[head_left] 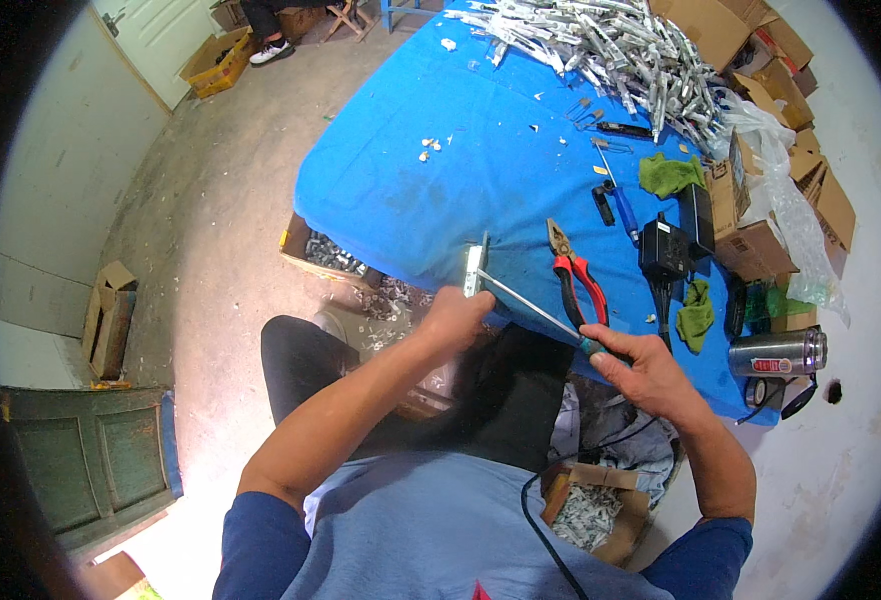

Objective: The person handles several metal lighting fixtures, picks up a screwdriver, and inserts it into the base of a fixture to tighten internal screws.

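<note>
Head view shows a small pale metal fitting (pixel 476 270) standing at the near edge of the blue table (pixel 401 200), gripped by the left hand (pixel 453 318), while the right hand (pixel 644 368) is clenched around the handle of a long screwdriver (pixel 536 312) whose tip meets the fitting. The fitting appears rigid, light and smooth, so likely slippery; best held low on its flat sides, though the exact contact is unclear. Red-handled pliers (pixel 574 275) lie just beside, a heap of similar metal parts (pixel 611 50) well apart.
</note>
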Tool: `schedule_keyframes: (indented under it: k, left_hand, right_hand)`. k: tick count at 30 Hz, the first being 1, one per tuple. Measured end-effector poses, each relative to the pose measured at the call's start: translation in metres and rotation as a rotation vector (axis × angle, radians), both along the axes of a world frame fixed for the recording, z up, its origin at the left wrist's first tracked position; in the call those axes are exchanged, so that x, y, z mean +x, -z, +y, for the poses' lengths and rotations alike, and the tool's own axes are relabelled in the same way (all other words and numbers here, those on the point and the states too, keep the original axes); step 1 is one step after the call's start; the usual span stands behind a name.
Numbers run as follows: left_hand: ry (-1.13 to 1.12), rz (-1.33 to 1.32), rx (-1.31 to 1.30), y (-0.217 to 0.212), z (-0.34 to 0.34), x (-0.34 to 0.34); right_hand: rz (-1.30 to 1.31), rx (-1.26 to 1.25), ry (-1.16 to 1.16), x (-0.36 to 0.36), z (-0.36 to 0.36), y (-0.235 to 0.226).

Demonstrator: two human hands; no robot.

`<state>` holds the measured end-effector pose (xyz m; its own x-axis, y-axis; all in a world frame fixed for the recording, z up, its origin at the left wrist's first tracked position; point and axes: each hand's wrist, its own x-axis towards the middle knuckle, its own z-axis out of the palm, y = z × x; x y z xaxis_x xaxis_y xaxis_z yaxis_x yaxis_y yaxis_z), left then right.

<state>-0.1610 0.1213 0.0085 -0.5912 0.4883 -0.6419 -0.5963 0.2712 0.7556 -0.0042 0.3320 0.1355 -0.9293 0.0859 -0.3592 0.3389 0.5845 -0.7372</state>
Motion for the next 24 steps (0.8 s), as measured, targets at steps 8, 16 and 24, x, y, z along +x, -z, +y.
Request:
schedule_keyframes:
  k: [8, 16, 24]
  left_hand:
    - [-0.048, -0.109, 0.072, -0.011, 0.000, 0.000]
    - [0.056, 0.118, -0.027, -0.011, -0.006, 0.004]
    - [0.265, 0.351, -0.273, -0.003, -0.021, -0.006]
  right_hand:
    - [0.093, 0.272, -0.092, 0.014, -0.024, -0.001]
    - [-0.289, -0.265, 0.082, -0.021, 0.020, -0.024]
    - [-0.315, -0.156, -0.102, -0.055, 0.033, -0.034]
